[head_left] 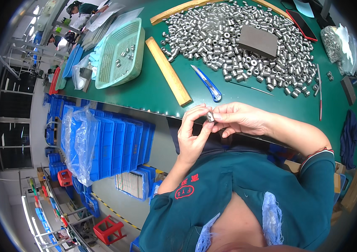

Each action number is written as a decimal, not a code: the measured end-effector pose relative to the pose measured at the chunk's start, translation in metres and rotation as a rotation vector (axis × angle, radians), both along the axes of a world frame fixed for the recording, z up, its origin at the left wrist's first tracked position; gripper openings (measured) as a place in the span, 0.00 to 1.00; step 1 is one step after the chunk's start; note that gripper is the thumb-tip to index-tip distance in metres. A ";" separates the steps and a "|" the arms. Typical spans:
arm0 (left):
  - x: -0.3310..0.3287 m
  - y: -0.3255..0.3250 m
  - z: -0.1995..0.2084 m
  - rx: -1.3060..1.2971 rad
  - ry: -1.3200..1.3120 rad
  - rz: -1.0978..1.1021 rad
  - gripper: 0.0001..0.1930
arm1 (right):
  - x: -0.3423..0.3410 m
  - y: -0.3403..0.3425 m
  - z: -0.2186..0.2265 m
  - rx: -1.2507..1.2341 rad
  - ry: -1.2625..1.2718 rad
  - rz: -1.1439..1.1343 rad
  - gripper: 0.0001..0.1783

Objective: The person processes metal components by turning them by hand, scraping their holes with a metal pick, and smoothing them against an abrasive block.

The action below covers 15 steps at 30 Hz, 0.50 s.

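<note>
Fingers (206, 125) of both your hands pinch one small metal sleeve (210, 117) just off the near edge of the green bench (145, 90) | left hand (193, 134) below | right hand (239, 119) beside | sleeve pile (237, 46) well beyond | blue utility knife (206, 82) near.

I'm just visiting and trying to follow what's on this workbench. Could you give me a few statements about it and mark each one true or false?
1. Both hands, the left hand and the right hand, pinch one small metal sleeve between their fingers. True.
2. The blue utility knife is in the right hand. False: it lies on the green table, apart from both hands.
3. A dark rectangular block rests on the pile of metal sleeves. True.
4. The green mesh basket is heaped full. False: only a few metal pieces lie in it.
5. The wooden strip stands upright. False: it lies flat on the table.
</note>
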<state>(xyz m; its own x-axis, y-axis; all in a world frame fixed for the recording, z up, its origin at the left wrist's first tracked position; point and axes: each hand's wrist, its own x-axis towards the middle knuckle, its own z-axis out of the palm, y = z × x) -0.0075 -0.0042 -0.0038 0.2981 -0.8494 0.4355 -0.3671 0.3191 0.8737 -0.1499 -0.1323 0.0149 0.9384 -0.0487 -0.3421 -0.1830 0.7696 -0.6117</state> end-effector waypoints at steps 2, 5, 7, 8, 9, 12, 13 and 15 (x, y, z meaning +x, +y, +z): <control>0.000 0.001 -0.001 -0.002 0.019 -0.004 0.16 | -0.001 0.000 0.001 -0.002 0.003 -0.007 0.15; 0.001 0.000 -0.002 -0.026 -0.012 -0.012 0.16 | -0.003 -0.006 0.003 -0.135 0.017 0.026 0.13; 0.004 0.003 -0.002 -0.033 0.001 0.011 0.15 | -0.004 -0.018 0.017 -0.746 0.012 0.106 0.12; 0.005 0.004 -0.003 -0.033 0.002 0.014 0.15 | -0.008 -0.026 0.027 -1.477 -0.091 0.025 0.12; 0.005 0.005 -0.004 0.001 0.046 0.028 0.15 | -0.013 -0.030 0.031 -1.905 -0.019 -0.062 0.11; 0.004 0.006 -0.004 0.042 0.104 0.033 0.15 | -0.021 -0.045 0.025 -2.214 0.140 -0.146 0.07; 0.004 0.005 -0.003 0.052 0.118 0.021 0.14 | -0.022 -0.047 0.016 -2.336 0.271 -0.093 0.06; 0.002 0.006 -0.002 0.066 0.142 0.023 0.14 | -0.023 -0.047 0.011 -2.451 0.405 -0.033 0.05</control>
<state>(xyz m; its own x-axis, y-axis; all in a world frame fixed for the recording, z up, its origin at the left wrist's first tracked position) -0.0059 0.0023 -0.0058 0.3721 -0.8672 0.3310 -0.2450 0.2522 0.9362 -0.1727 -0.1790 0.0258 0.8649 -0.4468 0.2288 -0.4652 -0.8846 0.0313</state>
